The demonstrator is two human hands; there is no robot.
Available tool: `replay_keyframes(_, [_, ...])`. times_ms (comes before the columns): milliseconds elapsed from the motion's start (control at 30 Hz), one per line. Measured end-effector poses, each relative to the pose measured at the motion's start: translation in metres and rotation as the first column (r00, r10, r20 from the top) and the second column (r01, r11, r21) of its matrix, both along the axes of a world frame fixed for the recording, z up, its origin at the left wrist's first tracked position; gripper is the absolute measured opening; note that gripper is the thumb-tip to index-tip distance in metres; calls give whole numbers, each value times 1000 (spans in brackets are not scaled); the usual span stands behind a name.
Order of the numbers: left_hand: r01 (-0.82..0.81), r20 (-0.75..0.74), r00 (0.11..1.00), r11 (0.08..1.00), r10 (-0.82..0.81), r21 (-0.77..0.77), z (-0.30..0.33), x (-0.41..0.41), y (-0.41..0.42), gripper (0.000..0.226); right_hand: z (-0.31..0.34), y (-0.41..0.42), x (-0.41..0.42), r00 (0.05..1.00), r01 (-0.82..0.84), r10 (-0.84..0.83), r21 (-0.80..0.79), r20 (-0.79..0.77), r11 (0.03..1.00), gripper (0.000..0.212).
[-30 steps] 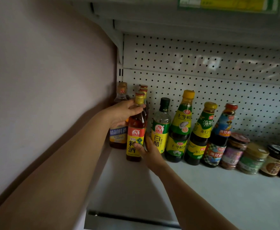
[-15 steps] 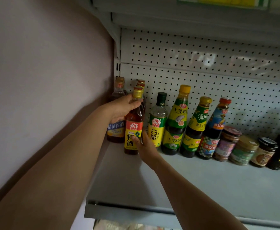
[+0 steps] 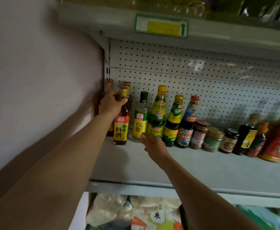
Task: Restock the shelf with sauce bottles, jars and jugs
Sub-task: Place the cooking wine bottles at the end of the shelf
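Tightly, left fingers [image 3: 119,101] around cooking-wine bottle [image 3: 121,123].

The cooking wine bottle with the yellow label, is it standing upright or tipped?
Upright: the cooking wine bottle stands on the shelf, the left hand gripping its neck.

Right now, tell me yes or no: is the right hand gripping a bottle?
No. The right hand is open in front of the white vinegar bottle, fingers loose, while the left hand grips the cooking wine bottle.
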State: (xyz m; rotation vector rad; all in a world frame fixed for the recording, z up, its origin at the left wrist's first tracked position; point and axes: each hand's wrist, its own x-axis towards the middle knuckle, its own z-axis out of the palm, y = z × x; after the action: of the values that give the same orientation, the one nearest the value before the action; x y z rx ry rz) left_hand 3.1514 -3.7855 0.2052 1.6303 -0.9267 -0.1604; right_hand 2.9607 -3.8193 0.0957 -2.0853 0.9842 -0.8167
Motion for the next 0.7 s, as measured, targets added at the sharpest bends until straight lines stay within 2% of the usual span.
replay_keyframes(133, [-23,-142,990,1000,24,7,-11,-35,31,53,12,11,-46,999,37,-38,45,23,998,26])
replay_keyframes(267, [45,-358,933,999,-34,23,-46,-72,70,57,13,28,-88,999,43,-42,90,-4,995,44])
replay_keyframes(333, [76,-396,917,996,-49,54,-67,-97,96,54,11,41,-111,999,43,-41,149,-18,988,55])
replay_keyframes(433, [128,-473,878,988,-72,88,-94,-140,136,57,4,64,-145,999,4,4,208,-40,978,60])
replay_keyframes(600, [59,-456,889,980,33,188,-136,-203,195,54,-18,101,-197,987,-58,88,217,-134,974,66])
replay_keyframes(700, [43,-399,915,967,62,249,-161,-233,224,47,-33,123,-224,957,-102,140,159,-254,982,66])
